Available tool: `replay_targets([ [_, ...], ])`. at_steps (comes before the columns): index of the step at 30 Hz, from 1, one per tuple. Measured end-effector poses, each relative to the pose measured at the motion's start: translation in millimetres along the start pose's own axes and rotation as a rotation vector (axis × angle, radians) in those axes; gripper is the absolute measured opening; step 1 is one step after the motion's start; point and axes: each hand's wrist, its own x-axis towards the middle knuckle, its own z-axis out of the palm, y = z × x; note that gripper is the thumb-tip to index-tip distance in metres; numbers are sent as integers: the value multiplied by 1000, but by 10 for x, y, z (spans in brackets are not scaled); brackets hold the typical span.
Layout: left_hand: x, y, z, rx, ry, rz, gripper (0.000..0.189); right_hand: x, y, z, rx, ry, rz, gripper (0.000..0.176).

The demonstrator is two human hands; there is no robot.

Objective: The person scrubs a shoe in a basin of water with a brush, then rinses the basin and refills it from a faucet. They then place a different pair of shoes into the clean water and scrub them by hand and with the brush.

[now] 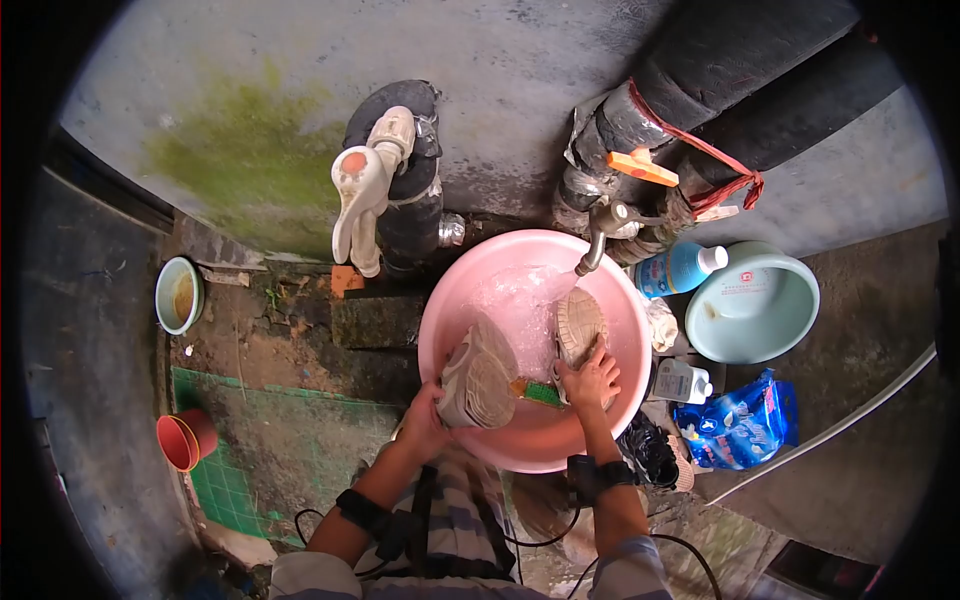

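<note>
A pink basin (440, 290) with water in it stands under a metal tap (597, 240), and the water's surface is rippled near the spout. At the basin's left rim my left hand (428, 418) is closed on a light shoe (482, 375), its sole facing up. My right hand (592, 380) grips the second shoe (580, 325), sole also up, close beneath the tap. Between the shoes lies a brush (543, 393) with green bristles, partly hidden beside my right hand.
Right of the basin are a blue bottle (668, 270), a pale green basin (752, 345), a white bottle (682, 381) and a blue detergent bag (740, 425). A white-handled valve (362, 195) and thick black pipes (720, 60) line the wall. Red pots (187, 438) stand left.
</note>
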Motion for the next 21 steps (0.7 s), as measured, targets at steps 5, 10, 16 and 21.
replay_targets([
  [5, -24, 17, 38, 93, 157, -24, 52, -11, -41, 130, -94, 6, -36, 94],
  [10, -26, 50, 68, 116, 129, -22, 52, -7, -73, 181, -172, 9, -64, 93],
  [16, -54, 41, 89, 80, 3, -26, 53, -16, -7, 3, 11, -94, -75, 97],
  [21, -35, 47, 63, 74, 7, -69, 52, -132, 76, -292, 319, -48, 15, 96],
])
